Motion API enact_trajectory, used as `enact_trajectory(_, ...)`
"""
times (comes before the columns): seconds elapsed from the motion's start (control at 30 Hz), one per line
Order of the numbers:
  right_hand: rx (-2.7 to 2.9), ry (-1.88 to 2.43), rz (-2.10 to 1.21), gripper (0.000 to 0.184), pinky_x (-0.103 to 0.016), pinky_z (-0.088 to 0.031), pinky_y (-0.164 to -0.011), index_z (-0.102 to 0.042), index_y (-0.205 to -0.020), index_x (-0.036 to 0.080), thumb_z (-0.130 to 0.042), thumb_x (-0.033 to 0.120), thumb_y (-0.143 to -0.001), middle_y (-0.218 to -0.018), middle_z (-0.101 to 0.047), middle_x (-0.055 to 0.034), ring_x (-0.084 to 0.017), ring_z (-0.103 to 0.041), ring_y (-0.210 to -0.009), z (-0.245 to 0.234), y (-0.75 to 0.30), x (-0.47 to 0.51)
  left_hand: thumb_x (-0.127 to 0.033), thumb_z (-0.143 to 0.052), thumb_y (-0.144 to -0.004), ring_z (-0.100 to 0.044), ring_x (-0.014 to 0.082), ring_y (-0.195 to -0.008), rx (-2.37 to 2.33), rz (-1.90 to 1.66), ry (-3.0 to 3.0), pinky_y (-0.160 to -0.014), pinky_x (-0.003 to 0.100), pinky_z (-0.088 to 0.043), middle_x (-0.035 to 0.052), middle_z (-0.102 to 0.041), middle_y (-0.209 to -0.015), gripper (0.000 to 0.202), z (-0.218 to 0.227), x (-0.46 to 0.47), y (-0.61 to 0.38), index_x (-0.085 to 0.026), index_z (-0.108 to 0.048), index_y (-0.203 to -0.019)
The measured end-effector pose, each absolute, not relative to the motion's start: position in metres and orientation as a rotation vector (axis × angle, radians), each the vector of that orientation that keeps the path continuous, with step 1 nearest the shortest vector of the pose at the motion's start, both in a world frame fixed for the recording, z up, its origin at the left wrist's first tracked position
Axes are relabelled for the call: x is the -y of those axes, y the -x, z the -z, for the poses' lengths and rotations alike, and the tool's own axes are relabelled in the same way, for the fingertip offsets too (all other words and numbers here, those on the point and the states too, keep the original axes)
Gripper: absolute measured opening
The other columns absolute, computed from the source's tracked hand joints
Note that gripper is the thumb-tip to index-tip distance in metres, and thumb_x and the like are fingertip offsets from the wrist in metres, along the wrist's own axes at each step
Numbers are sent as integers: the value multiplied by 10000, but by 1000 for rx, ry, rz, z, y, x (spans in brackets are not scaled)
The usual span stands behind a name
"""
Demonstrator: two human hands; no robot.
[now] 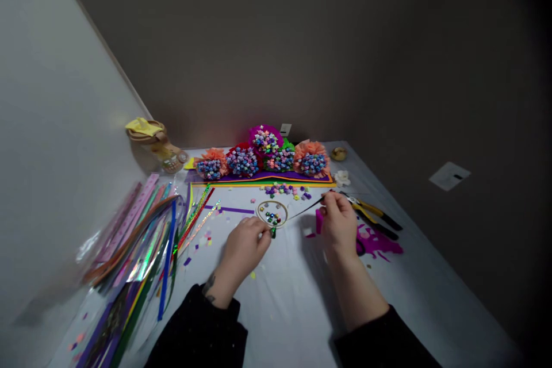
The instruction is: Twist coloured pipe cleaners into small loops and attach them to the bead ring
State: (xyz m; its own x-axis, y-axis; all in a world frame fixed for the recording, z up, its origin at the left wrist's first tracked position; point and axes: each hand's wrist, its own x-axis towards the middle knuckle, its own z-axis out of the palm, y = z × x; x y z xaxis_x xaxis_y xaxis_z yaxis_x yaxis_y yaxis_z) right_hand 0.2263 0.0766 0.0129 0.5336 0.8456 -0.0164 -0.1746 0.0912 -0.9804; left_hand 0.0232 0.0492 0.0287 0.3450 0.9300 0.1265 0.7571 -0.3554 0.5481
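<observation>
My left hand [248, 244] is closed in a pinch at the near rim of a gold-edged round dish [272, 215]. At its fingertips is a small shiny green piece of paper strip [273, 233]. My right hand [339, 224], raised to the right of the dish, pinches the end of a thin dark paper strip [305, 209]. That strip slants down leftward over the dish's right rim, toward my left fingertips; whether it joins the green piece is unclear. Several shiny folded paper stars [273, 218] lie in the dish.
Loose paper strips [142, 241] spread along the left. Yellow-black pliers [375, 215] and magenta paper scraps [379, 243] lie right. Star-filled paper flowers [265, 141] line the back on coloured sheets, with loose stars [282, 190] before them. A boot-shaped ornament [157, 146] stands back left.
</observation>
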Motion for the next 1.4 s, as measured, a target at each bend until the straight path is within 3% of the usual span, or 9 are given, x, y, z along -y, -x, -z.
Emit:
enact_trajectory(0.13,578,1200,-725,232,-201,-330,-527,-560,-791,196,-597,425,-788,-721,-499,36,-81,-415,-565,-11,-232,-81,-126,-485,-750,-554,162,-706,-1370,-667,-1967,-642,257,-409,9,-591,-703,155,-27,-52,-21,-185,-582,-646)
enact_trajectory(0.27,595,1196,-711,201,-219,-364,-585,-582,-922,216,-593,369,-791,-828,-542,12,-100,-457,-645,-15,-219,-75,-221,-502,-740,-491,132,-583,-1360,-796,-1565,-549,227,-369,-20,-527,-589,138,-29,-56,-21,-166,-571,-634)
enact_trajectory(0.4,1055,1180,-874,52,-270,-392,-671,-611,-746,207,-629,256,-753,-781,-555,-8,-150,-503,-735,-21,-191,-58,-322,-540,-734,-435,109,-546,-1354,-971,-1288,-528,214,-346,-40,-482,-557,186,-32,-57,-24,-159,-549,-645)
enact_trajectory(0.5,1309,1170,-935,15,-279,-389,-625,-628,-748,212,-630,202,-737,-850,-563,-36,-165,-509,-736,-22,-172,-46,-309,-544,-735,-450,113,-576,-1313,-1041,-1245,-547,212,-370,-35,-491,-578,180,-31,-56,-28,-164,-528,-630)
enact_trajectory(0.8,1347,1207,-904,71,-279,-379,-643,-569,-680,217,-588,170,-730,-792,-537,-20,-166,-488,-733,-23,-165,-43,-273,-515,-743,-499,129,-602,-1316,-972,-1364,-577,221,-405,-24,-507,-587,172,-27,-54,-31,-170,-526,-607)
enact_trajectory(1.07,1142,1157,-1347,120,-254,-337,-580,-522,-658,202,-608,273,-702,-622,-481,33,-124,-411,-588,-22,-167,-49,-260,-516,-821,-587,166,-740,-1460,-1053,-1625,-647,251,-443,32,-631,-763,162,-31,-51,-30,-161,-628,-759)
enact_trajectory(1.27,1072,1136,-1477,104,-239,-310,-539,-531,-615,196,-606,250,-662,-556,-461,46,-108,-384,-545,-21,-166,-53,-206,-507,-870,-593,185,-872,-1498,-1163,-2004,-788,295,-460,56,-646,-868,135,-27,-47,-27,-183,-640,-856)
enact_trajectory(1.4,1062,1118,-1536,119,-229,-283,-510,-541,-602,185,-633,248,-644,-561,-476,42,-97,-371,-530,-18,-168,-53,-176,-503,-870,-584,197,-870,-1468,-1180,-2170,-792,314,-462,65,-644,-859,131,-28,-45,-25,-179,-634,-861)
